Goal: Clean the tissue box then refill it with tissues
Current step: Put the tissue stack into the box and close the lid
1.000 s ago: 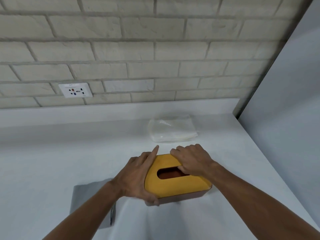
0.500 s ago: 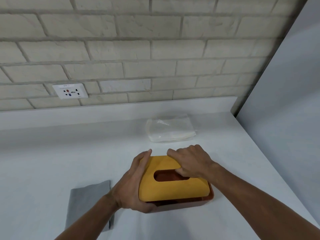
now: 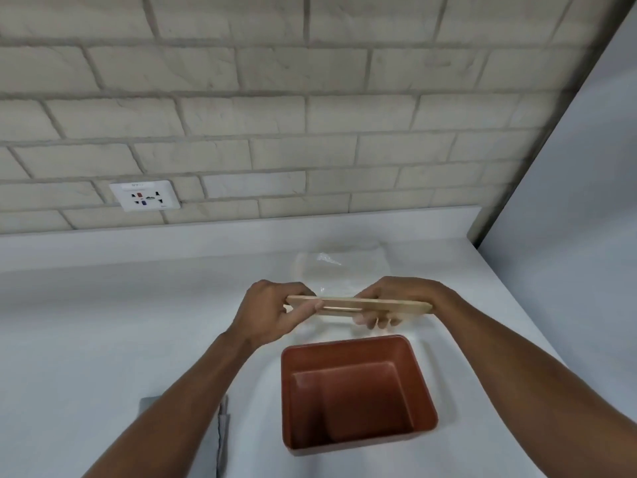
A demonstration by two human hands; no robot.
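- now the white counter (image 3: 103, 339) carries everything, and the open tissue box (image 3: 351, 391) stands on it nearest the person, upright, mouth up, with nothing visible inside.
- the clear tissue pack (image 3: 341, 270) lies flat beyond the box, towards the wall, partly hidden behind the hands.
- the lid (image 3: 358, 305) is off and held in the air between box and pack, edge-on to the camera, with its long axis running left to right.
- the left hand (image 3: 272, 312) pinches the lid's left end, thumb on top and fingers curled beneath; the right hand (image 3: 400, 294) grips the right end, fingertips curled under it.
- the grey cloth (image 3: 222, 436) lies beneath the left forearm, left of the box, so i judge the left hand the nearer one for wiping once the lid is set down.
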